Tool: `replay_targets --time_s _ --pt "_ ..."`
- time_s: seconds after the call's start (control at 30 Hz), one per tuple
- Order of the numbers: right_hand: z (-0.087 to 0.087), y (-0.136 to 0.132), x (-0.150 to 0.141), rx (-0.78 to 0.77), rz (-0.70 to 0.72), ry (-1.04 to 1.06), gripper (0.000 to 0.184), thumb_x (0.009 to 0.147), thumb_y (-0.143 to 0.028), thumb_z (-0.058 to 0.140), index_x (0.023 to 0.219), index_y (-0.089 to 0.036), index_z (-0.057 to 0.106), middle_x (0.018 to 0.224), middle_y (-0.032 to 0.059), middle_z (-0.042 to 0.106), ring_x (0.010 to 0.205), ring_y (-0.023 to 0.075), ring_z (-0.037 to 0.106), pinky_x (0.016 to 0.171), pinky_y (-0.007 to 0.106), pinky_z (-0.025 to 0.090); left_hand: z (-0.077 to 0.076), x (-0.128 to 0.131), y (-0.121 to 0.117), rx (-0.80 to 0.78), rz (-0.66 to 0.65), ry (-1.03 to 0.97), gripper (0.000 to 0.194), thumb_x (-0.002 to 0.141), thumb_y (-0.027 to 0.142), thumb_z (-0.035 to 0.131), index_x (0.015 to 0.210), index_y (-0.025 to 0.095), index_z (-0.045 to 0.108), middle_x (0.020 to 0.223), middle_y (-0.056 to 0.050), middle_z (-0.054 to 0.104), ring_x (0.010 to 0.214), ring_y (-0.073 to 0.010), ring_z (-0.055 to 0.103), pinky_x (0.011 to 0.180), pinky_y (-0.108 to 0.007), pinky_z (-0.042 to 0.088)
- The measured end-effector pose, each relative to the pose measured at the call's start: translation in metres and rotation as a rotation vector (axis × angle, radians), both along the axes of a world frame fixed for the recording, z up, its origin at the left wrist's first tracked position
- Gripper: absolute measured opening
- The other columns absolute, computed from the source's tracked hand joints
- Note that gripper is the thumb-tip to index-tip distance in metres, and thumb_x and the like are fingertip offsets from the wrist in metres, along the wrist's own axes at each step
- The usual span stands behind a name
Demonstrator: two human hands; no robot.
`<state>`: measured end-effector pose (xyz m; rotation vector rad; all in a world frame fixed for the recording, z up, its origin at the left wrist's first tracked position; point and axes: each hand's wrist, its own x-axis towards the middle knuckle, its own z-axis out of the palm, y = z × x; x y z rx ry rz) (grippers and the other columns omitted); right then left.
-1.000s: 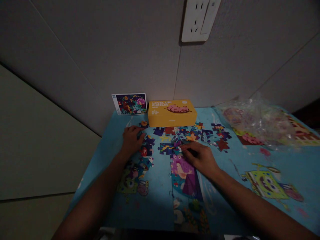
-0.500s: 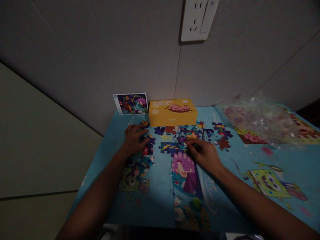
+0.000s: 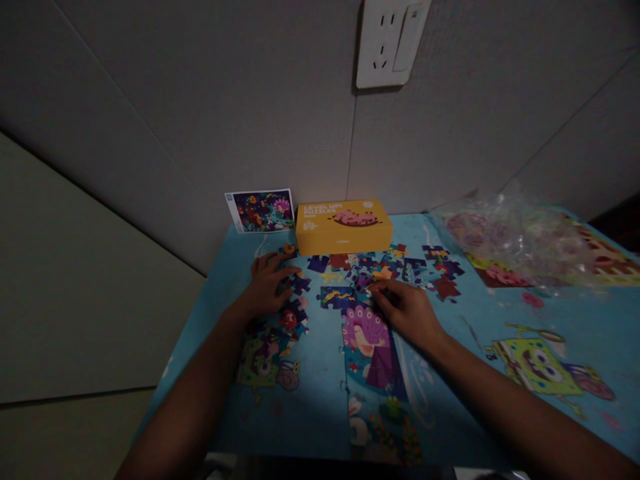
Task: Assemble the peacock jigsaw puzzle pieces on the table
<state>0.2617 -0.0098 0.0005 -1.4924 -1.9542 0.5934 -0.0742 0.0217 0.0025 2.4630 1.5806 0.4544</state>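
Observation:
My left hand [image 3: 269, 283] rests over loose jigsaw pieces [image 3: 290, 317] at the left, its fingers spread and touching some of them. My right hand [image 3: 407, 303] is closed in a pinch on a small puzzle piece [image 3: 369, 293], mostly hidden by the fingertips. That piece is at the top of the joined puzzle section [image 3: 367, 343], which shows a pink peacock on purple. Just left of the pinch lies a joined dark blue strip [image 3: 336, 296] with a yellow pattern. More loose pieces [image 3: 447, 287] lie beyond and to the right of my right hand.
A yellow puzzle box [image 3: 344, 227] stands against the wall, with a picture card [image 3: 263, 211] leaning beside it. Crumpled clear plastic [image 3: 520, 240] covers a printed sheet at the right. The blue tablecloth [image 3: 450, 400] has cartoon prints. A wall socket [image 3: 393, 43] is above.
The left hand has shifted slightly over its pieces, and a dark piece with a red figure there has slid nearer to me. My right hand keeps its pinch at nearly the same spot.

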Motion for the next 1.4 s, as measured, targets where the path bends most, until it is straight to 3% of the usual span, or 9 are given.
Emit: replay_targets --time_s 0.27,0.4,0.57,0.73,0.9,0.97,1.13,1.23,1.4 --pt "-0.003 0.000 0.001 -0.035 -0.003 -0.003 0.030 0.091 -0.039 0.050 0.092 -0.021 0.074 0.077 0.0036 0.075 0.062 0.0196 0.066 0.059 0.030 0.045 0.003 0.004 0.002 -0.021 0.063 -0.068 0.036 0.071 0.026 0.077 0.106 0.023 0.068 0.141 -0.009 0.054 0.133 -0.0375 0.036 0.110 -0.056 0.027" --pt "-0.002 0.001 0.001 -0.031 0.003 -0.007 0.030 0.091 -0.039 0.050 0.091 -0.020 0.074 0.077 0.0038 0.075 0.063 0.0198 0.066 0.059 0.030 0.045 0.006 0.006 0.002 -0.005 0.098 -0.127 0.037 0.070 0.024 0.079 0.104 0.021 0.066 0.114 -0.008 0.066 0.119 -0.0331 0.050 0.106 -0.052 0.033" --pt "0.000 0.000 0.001 -0.016 0.015 -0.009 0.031 0.091 -0.039 0.049 0.091 -0.019 0.074 0.077 0.0046 0.075 0.062 0.0197 0.065 0.058 0.030 0.044 0.014 0.017 -0.004 0.030 0.094 -0.230 0.022 0.077 0.024 0.074 0.097 0.020 0.066 0.088 -0.005 0.067 0.097 -0.0268 0.059 0.097 -0.046 0.041" --pt "-0.001 0.001 0.001 -0.002 0.016 -0.017 0.029 0.090 -0.037 0.050 0.090 -0.020 0.074 0.080 0.0047 0.075 0.064 0.0192 0.066 0.060 0.030 0.045 0.019 0.043 -0.021 0.014 -0.071 -0.325 0.008 0.087 0.026 0.067 0.089 0.018 0.066 0.087 -0.004 0.068 0.087 -0.0197 0.061 0.086 -0.035 0.047" --pt "0.000 0.001 0.000 0.009 0.013 -0.026 0.029 0.091 -0.035 0.049 0.090 -0.021 0.074 0.076 0.0038 0.074 0.061 0.0180 0.065 0.058 0.029 0.044 0.017 0.063 -0.032 -0.043 -0.325 -0.275 0.010 0.081 0.027 0.078 0.081 0.022 0.069 0.074 0.000 0.068 0.090 -0.0218 0.058 0.095 -0.040 0.038" --pt "0.002 0.001 -0.001 0.015 0.015 -0.028 0.029 0.091 -0.035 0.050 0.091 -0.021 0.074 0.077 0.0042 0.075 0.061 0.0181 0.065 0.058 0.029 0.044 0.017 0.065 -0.032 -0.041 -0.370 -0.250 0.015 0.080 0.032 0.080 0.083 0.022 0.071 0.078 -0.001 0.069 0.092 -0.0230 0.055 0.095 -0.042 0.036" --pt "0.004 0.001 -0.001 0.028 0.021 -0.030 0.029 0.091 -0.036 0.049 0.090 -0.021 0.074 0.078 0.0046 0.075 0.062 0.0184 0.066 0.058 0.029 0.045 0.021 0.062 -0.034 -0.009 -0.493 -0.197 0.059 0.066 0.057 0.086 0.109 0.021 0.070 0.110 -0.010 0.064 0.105 -0.0290 0.050 0.095 -0.045 0.037" --pt "0.002 0.001 -0.001 0.030 0.019 -0.038 0.029 0.091 -0.037 0.049 0.090 -0.022 0.074 0.076 0.0043 0.075 0.062 0.0185 0.066 0.058 0.029 0.045 0.021 0.062 -0.036 0.014 -0.536 -0.171 0.050 0.070 0.055 0.083 0.103 0.020 0.070 0.114 -0.011 0.060 0.108 -0.0295 0.048 0.097 -0.046 0.037" --pt "0.001 0.001 -0.001 0.030 0.012 -0.046 0.030 0.092 -0.038 0.049 0.090 -0.022 0.074 0.076 0.0048 0.074 0.062 0.0187 0.065 0.058 0.029 0.044 0.019 0.062 -0.035 0.013 -0.502 -0.177 0.041 0.070 0.048 0.085 0.093 0.019 0.069 0.116 -0.011 0.059 0.110 -0.0297 0.048 0.098 -0.045 0.038"
